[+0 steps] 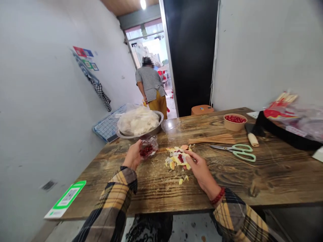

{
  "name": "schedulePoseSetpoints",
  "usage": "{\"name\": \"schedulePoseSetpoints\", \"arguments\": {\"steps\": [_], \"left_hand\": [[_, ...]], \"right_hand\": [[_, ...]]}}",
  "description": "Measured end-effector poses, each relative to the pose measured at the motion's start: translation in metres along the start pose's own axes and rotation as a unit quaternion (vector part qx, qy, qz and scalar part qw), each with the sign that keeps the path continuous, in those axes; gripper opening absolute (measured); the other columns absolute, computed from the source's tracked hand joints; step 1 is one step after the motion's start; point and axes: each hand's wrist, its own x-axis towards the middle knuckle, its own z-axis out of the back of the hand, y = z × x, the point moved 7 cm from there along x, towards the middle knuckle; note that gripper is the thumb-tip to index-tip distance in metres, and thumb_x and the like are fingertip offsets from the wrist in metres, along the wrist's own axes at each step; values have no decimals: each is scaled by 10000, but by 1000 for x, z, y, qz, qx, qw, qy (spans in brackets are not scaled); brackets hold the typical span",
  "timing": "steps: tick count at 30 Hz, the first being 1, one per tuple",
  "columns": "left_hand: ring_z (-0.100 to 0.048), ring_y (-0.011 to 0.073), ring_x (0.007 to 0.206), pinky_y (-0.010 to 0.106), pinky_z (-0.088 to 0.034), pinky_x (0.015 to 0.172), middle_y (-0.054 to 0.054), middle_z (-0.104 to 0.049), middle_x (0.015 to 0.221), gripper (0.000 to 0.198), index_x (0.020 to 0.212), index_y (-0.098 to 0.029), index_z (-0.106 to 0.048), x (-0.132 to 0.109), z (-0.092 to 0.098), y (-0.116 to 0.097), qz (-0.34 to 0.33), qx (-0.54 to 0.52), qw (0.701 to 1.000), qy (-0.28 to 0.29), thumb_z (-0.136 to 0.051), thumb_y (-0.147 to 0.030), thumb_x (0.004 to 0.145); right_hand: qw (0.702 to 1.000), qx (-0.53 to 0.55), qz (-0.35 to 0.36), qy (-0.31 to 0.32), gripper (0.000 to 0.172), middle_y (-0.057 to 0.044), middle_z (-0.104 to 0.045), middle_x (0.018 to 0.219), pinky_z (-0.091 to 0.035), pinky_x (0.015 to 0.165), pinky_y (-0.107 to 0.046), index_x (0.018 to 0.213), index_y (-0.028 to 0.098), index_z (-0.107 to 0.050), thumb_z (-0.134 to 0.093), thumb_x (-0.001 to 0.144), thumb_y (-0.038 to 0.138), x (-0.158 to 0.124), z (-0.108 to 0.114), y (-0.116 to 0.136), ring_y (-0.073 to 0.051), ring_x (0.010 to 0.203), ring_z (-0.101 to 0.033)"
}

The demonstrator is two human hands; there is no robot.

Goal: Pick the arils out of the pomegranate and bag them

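My left hand (134, 154) is closed around a crinkled clear plastic wrapping or cup with dark red pomegranate seeds (146, 151) in it; I cannot tell which. My right hand (202, 169) grips a piece of pomegranate (181, 158) with yellowish peel and a cluster of red seeds showing. Around that piece, scraps of peel (172, 165) lie on the wooden table (156, 188). A few smaller crumbs are scattered nearer to me.
Behind my left hand stands a metal basin (158, 126) with a plastic-covered pale mass. To the right lie thin sticks (214, 138), green-handled scissors (243, 151), a bowl (234, 125) of red seeds and a wooden-handled knife (253, 139). A person (151, 82) stands at the doorway.
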Motion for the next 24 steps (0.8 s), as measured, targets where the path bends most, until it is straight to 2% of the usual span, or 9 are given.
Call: {"name": "schedulePoseSetpoints", "arguments": {"steps": [4,9,12,14,17,20,21,22,24], "left_hand": [[-619,133,619,212,-420,586,73,-689,702,49,708,-100,-659,1,11,-4,-29,49,998,22,-668,-141,734],[-620,122,690,193,-428,661,61,-703,734,81,693,-113,-685,-18,18,-13,-88,59,994,37,-684,-191,715],[-638,155,743,217,-452,674,96,-710,804,173,749,-106,-708,-44,6,-8,-110,83,984,109,-694,-273,707],[-640,161,716,235,-460,631,104,-702,860,266,844,-115,-705,-64,-11,3,-131,154,959,197,-654,-357,745],[-587,121,600,248,-437,572,93,-676,985,335,1024,-156,-676,-88,-29,19,-207,274,901,264,-637,-341,748],[-571,144,696,273,-438,679,73,-666,870,193,846,-158,-706,-101,-45,30,-325,374,822,280,-621,-306,757],[-565,154,713,281,-431,702,61,-653,783,184,742,-155,-692,-101,-48,34,-345,393,809,267,-603,-312,773],[-557,157,705,284,-425,706,47,-624,693,238,645,-153,-658,-98,-49,37,-352,404,808,247,-577,-321,793],[-533,147,644,274,-417,659,17,-540,562,348,529,-151,-572,-90,-47,44,-327,394,836,198,-529,-335,821]], "right_hand": [[998,37,-47,13,246,-4,-732,965,-619,553,-352,966,302,-735,-655,772,431,-2,-4,1,-214,741,-683],[996,50,-72,18,379,-66,-730,968,-605,552,-351,1004,207,-729,-701,720,457,-1,-3,-5,-218,716,-673],[994,60,-89,5,445,-84,-725,1004,-597,559,-343,1013,181,-721,-739,672,466,1,2,-14,-215,733,-671],[993,61,-96,-4,458,-84,-723,1021,-591,582,-340,1017,187,-719,-751,656,468,2,6,-18,-215,757,-671],[994,49,-99,-15,490,-89,-712,1073,-577,621,-333,1039,188,-711,-752,647,479,3,11,-22,-237,849,-667],[993,41,-105,-20,510,-91,-697,1129,-562,664,-326,1076,193,-697,-750,652,472,4,14,-26,-252,945,-650],[993,38,-107,-18,511,-88,-697,1133,-558,676,-325,1088,198,-693,-747,657,468,4,15,-28,-252,953,-650],[993,34,-108,-14,509,-84,-698,1134,-555,686,-326,1096,203,-691,-743,663,464,4,15,-29,-251,955,-652],[994,24,-106,-3,492,-77,-696,1145,-549,723,-335,1101,213,-691,-735,677,460,4,16,-30,-253,968,-654]]}}
